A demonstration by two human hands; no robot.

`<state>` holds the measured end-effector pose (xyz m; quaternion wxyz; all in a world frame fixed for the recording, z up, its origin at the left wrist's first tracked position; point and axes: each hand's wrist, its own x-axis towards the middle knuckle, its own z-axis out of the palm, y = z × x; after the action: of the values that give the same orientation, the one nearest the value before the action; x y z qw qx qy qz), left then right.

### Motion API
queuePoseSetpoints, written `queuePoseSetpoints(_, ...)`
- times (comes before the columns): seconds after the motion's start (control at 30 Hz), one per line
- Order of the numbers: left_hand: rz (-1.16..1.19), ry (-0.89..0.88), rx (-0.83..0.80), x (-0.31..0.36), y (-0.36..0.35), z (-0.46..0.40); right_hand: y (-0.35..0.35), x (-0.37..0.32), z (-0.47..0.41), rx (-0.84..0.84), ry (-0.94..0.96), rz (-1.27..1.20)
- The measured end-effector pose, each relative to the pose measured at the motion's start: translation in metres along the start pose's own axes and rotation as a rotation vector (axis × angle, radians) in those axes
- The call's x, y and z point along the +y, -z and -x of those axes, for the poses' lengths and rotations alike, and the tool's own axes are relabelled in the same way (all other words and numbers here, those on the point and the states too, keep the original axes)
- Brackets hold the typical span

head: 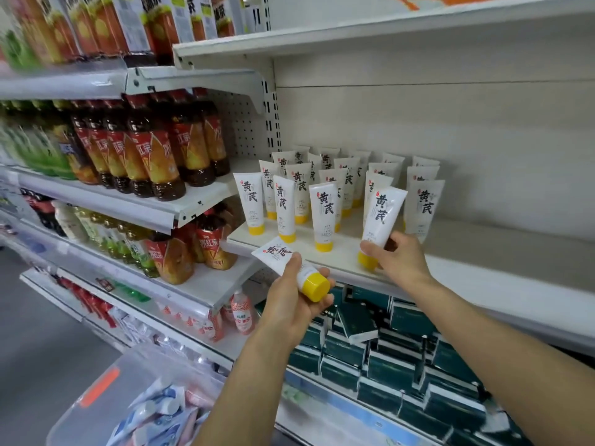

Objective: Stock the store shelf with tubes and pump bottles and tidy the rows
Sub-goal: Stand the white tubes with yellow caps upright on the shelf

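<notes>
R hand grip holds tube at shelf edge; L hand grip holds 2nd tube.

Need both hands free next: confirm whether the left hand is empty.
No, the left hand grips a white yellow-capped tube, held off the shelf.

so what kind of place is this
Most likely a shop aisle being stocked. White metal shelving carries rows of identical white tubes with yellow caps, with bottled amber drinks in the next bay and dark green boxes below. Each hand holds one more tube.
</notes>
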<state>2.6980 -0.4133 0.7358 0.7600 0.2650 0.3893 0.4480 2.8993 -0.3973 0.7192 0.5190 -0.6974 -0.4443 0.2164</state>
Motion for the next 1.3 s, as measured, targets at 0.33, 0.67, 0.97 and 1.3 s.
queuePoseSetpoints(0.33, 0.009, -0.015, -0.007, -0.002, -0.003, -0.001, -0.009, 0.007, -0.007, -0.008, 0.068, 0.229)
queuePoseSetpoints(0.67, 0.004, -0.015, -0.012, -0.013, -0.009, 0.000, -0.007, 0.005, -0.008, -0.040, 0.065, 0.279)
queuePoseSetpoints(0.97, -0.050, -0.049, -0.024, -0.033, -0.021, 0.002, 0.018, 0.011, 0.014, -0.003, 0.066, 0.232)
queuePoseSetpoints(1.3, -0.181, -0.198, -0.119, -0.069, -0.054, 0.004, 0.048, 0.001, 0.055, -0.478, 0.253, 0.214)
